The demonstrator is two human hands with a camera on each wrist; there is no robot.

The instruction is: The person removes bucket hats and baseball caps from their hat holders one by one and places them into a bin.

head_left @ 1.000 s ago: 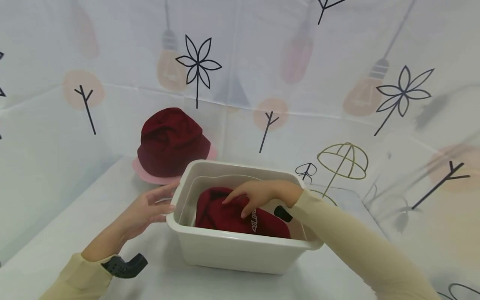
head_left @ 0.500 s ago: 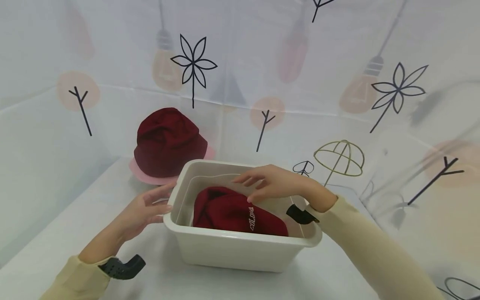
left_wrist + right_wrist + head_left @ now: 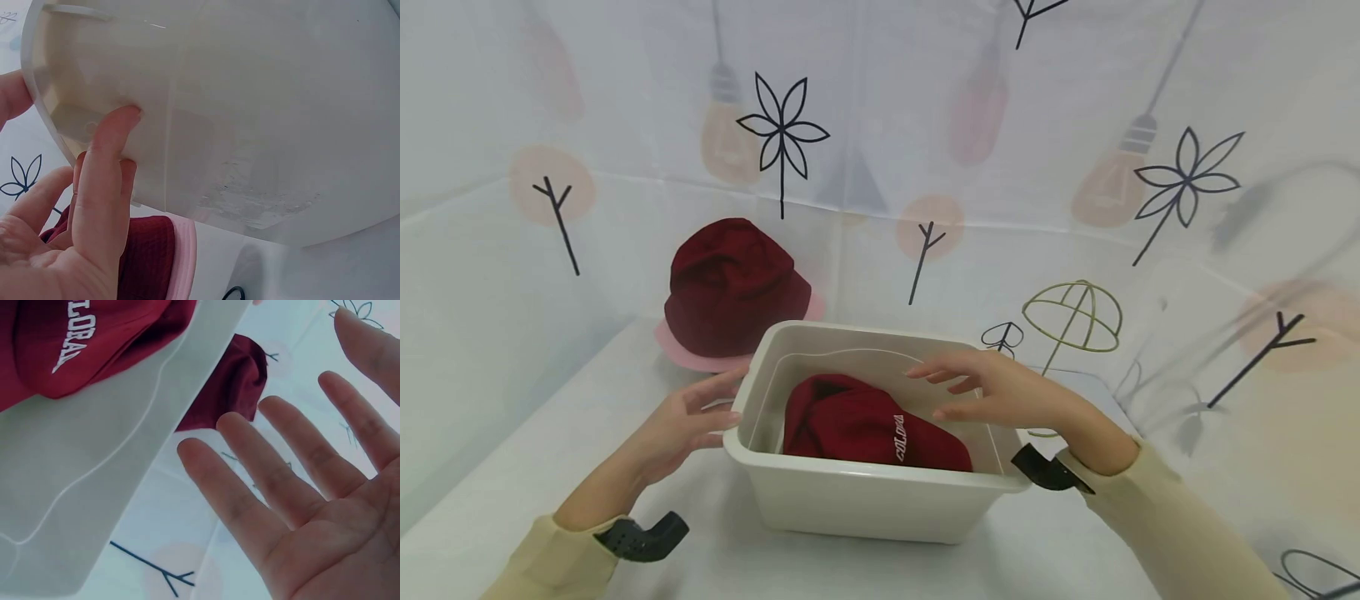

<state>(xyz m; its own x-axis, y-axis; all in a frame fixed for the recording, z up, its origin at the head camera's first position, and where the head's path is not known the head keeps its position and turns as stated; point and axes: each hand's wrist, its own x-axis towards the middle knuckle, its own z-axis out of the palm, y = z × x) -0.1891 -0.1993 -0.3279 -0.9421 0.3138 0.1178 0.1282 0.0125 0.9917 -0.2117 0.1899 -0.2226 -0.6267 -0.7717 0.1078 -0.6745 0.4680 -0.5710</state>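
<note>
The left hand (image 3: 681,421) is resting against the outer left wall of the cream plastic tub (image 3: 865,500), its fingers (image 3: 103,165) lying straight on the wall, the grip closing on nothing; the right hand (image 3: 1000,392) is hovering over the tub's right side, its fingers (image 3: 250,487) spread and relaxed, the grip holding nothing; a dark red cap (image 3: 868,425) with white lettering is lying inside the tub; a dark red bucket hat (image 3: 733,287) with a pink brim is sitting on the white bench (image 3: 550,450) just behind the tub's left corner.
</note>
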